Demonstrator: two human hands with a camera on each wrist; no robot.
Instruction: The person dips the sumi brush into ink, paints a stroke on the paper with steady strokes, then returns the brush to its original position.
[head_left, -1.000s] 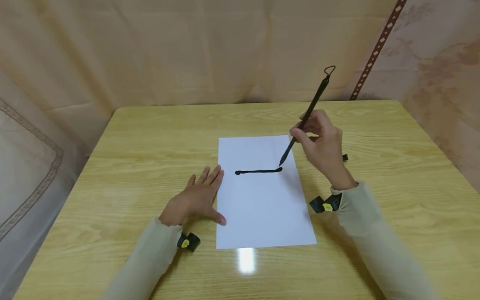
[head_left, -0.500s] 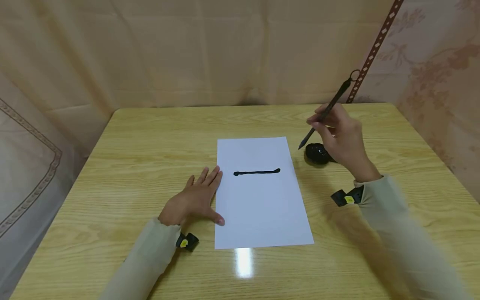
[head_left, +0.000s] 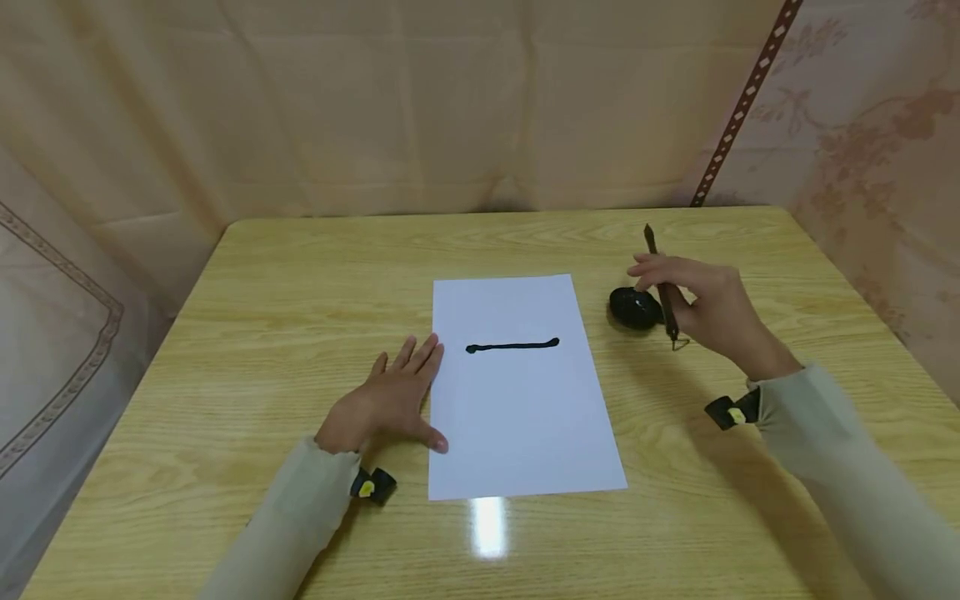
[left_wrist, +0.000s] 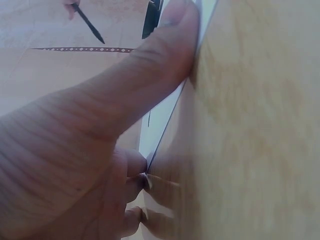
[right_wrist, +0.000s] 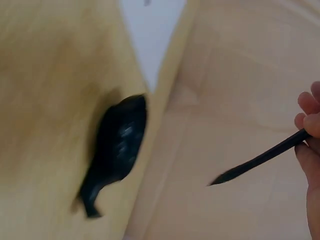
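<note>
My left hand rests with spread fingers at the left edge of a white sheet of paper, the thumb overlapping its edge. One thick black horizontal stroke marks the sheet. Right of the paper, my right hand holds a dark writing brush above the table. Its looped end faces me, and its pointed tip points away from the fingers in the right wrist view. Close beside this hand lies a glossy black rounded thing with a narrow tail; its kind is unclear.
The paper lies on a wood-grain table with a bright reflection at its near side. Beige curtain cloth hangs behind the far edge, and patterned cloth hangs at the right. Both wrists wear small black cameras.
My right hand has moved right, off the paper to beside the black thing. The brush has swung round from tip-down to tip pointing away. The left hand stays in place.
</note>
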